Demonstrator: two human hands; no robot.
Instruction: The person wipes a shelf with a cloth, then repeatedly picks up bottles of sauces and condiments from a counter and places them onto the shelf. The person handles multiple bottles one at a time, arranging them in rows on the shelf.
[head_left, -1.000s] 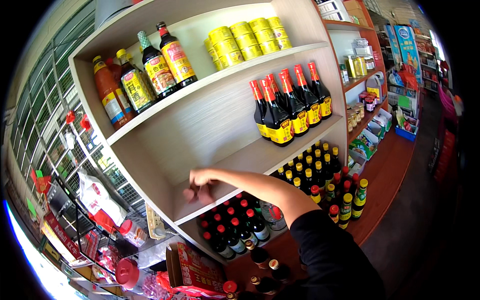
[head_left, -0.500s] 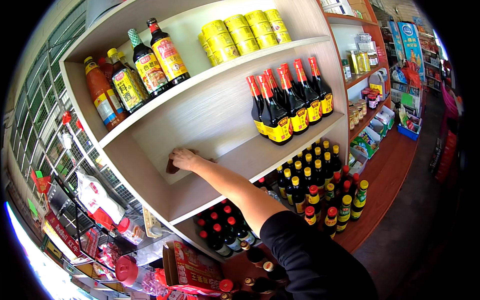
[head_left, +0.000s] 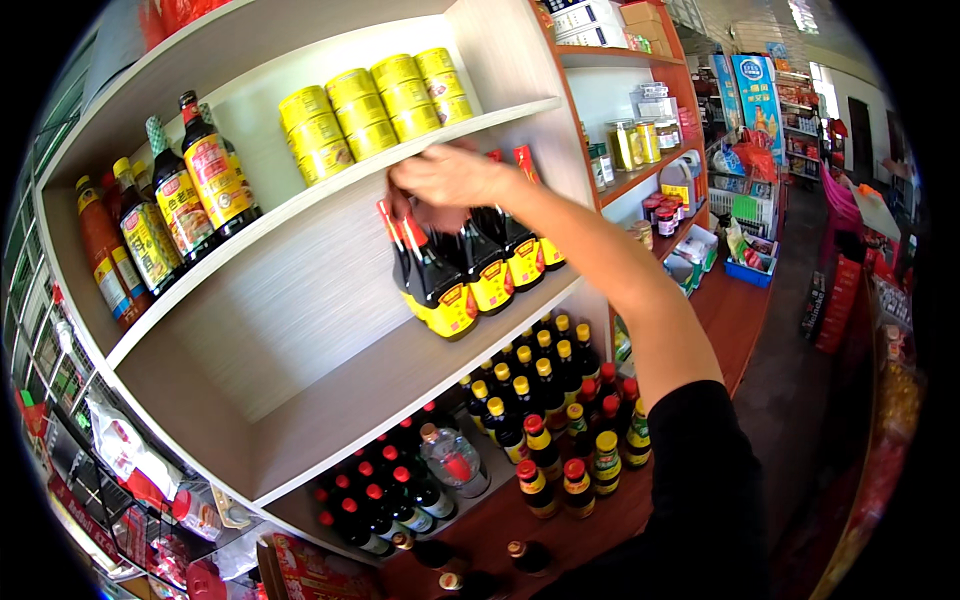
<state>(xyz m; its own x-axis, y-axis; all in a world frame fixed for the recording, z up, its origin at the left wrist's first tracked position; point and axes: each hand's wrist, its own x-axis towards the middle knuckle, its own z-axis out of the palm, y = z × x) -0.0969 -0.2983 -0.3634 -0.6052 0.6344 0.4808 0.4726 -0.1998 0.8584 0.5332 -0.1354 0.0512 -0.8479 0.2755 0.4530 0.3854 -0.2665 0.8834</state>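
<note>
My right hand (head_left: 445, 178) is raised in front of the middle shelf's bottles, just under the upper shelf's edge. Its fingers are closed and bent down over a brown cloth (head_left: 437, 216), blurred and mostly covered by the hand. Below the hand stands a group of dark sauce bottles (head_left: 440, 300) with red necks and yellow labels. Hand and cloth hide some of their tops, and I cannot tell if they touch. My left hand is out of view.
The upper shelf (head_left: 330, 195) carries yellow cans (head_left: 355, 105) and tall sauce bottles (head_left: 215, 165). Beneath are many yellow-capped bottles (head_left: 520, 395), red-capped bottles (head_left: 400, 500) and a clear plastic bottle (head_left: 455, 460). A reddish-brown shelf unit (head_left: 625, 185) adjoins on the right.
My right hand has gone from the back left corner of the middle shelf, with the cloth, up and right to the red-necked bottles. The view has shifted to the right.
</note>
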